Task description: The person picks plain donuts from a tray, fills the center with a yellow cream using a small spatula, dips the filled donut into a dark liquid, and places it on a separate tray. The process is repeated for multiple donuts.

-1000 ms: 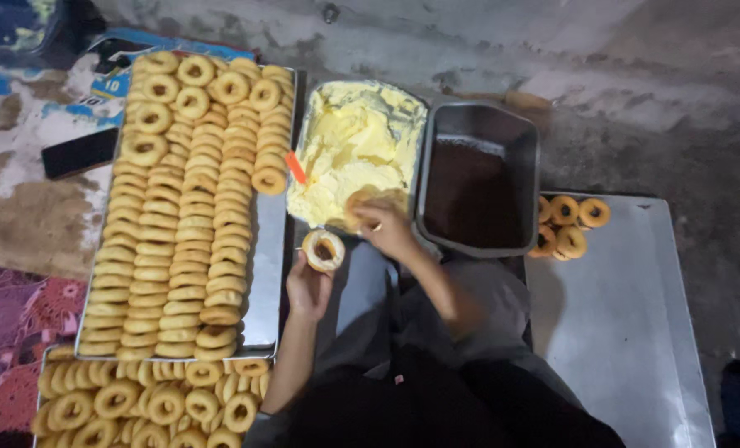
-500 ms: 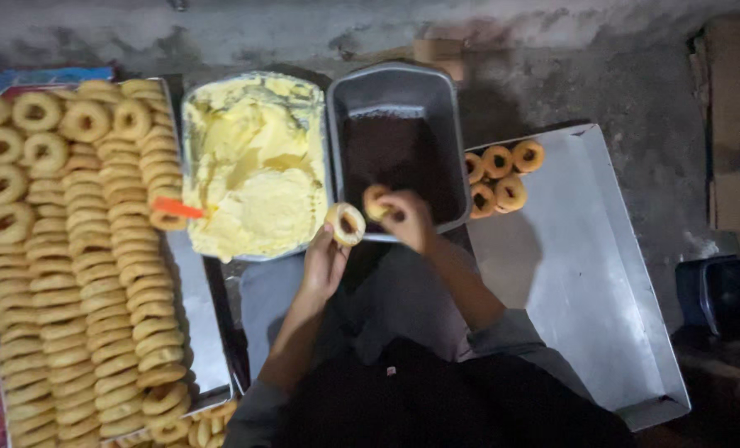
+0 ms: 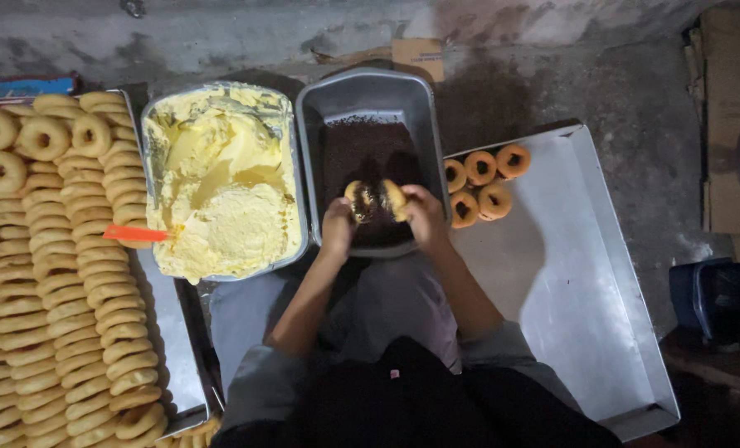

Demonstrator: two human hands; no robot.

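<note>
Both hands grip one doughnut over the pan of dark sprinkles.
Left hand and right hand pinch it from both sides; a loose grip likely drops it, shedding sprinkles. Cream tray at 9 o'clock, finished doughnuts on steel tray at 3. Bare concrete floor at 12.

Both hands hold one ring over the dark sprinkle pan, left hand at its near edge, right hand gripping the other side. Left of it sits the yellow cream tray with an orange spatula. Five finished rings rest on the right tray; plain rings stack far left.
</note>
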